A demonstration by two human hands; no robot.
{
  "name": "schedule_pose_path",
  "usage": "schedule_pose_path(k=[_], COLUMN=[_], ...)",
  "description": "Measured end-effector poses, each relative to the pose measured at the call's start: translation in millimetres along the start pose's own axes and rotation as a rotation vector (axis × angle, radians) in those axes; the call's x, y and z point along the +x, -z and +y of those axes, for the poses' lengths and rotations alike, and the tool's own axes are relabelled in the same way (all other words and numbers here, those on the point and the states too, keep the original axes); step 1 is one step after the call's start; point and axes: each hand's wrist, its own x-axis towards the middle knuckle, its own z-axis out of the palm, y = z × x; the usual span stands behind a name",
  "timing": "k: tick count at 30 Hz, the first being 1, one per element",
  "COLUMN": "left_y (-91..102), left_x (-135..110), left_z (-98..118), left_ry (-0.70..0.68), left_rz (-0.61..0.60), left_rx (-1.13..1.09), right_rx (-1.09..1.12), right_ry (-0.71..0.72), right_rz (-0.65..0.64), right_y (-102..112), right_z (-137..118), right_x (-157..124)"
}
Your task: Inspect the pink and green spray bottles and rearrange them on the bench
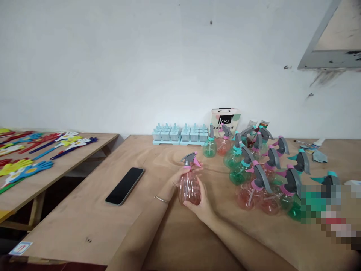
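A pink see-through spray bottle (188, 184) with a grey trigger head stands upright on the plywood table (93, 222). Both hands are wrapped around it. My left hand (174, 181) grips its left side up near the neck, a thin bracelet on the wrist. My right hand (200, 205) cups the lower right side of the body. A group of several more spray bottles (259, 177), pink and green, stands just to the right, some upright and some lying over.
A black phone (125, 186) lies flat left of the hands. Pale blue ice-pop moulds (180, 134) and a small printed box (225, 120) stand by the wall. A second table (42, 180) at left carries colourful hand-shaped clappers (26, 169).
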Motion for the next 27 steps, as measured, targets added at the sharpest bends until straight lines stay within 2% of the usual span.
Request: schedule_pose_path(k=[3,6,8,10,12,14,17,19,27], left_y=[-0.2,6.0,9.9,11.1,9.5,6.7,1.9,-1.9,-17.4], left_x=[2.6,-6.4,-14.9,-23.4,-31.3,-38.1,-44.9,-46.6,-47.1], left_z=[0.8,2.4,3.8,4.3,3.5,1.7,-1.7,-3.3,2.0], left_ry=[0.027,0.033,0.033,0.018,0.006,0.02,0.034,0.005,0.048], left_rz=[0.038,0.142,0.181,0.194,0.175,0.115,0.025,0.019,-0.045], left_rx=[-0.065,-0.127,-0.148,-0.134,-0.094,-0.078,-0.118,-0.139,-0.099], right_rx=[-0.001,-0.013,-0.079,-0.219,-0.373,-0.461,-0.476,-0.485,-0.564], right_ry=[0.071,0.06,0.034,0.086,0.136,0.126,0.119,0.128,0.107], right_rz=[0.022,0.222,0.399,0.521,0.701,0.812,0.851,0.845,0.771], right_y=[8.1,15.3,19.0,22.5,26.5,30.6,36.1,39.2,45.2], right_z=[-1.3,-0.8,3.7,12.3,23.6,34.3,44.7,48.0,56.2], right_x=[2.9,25.0,53.6,89.8,126.8,158.4,189.8,201.3,211.3])
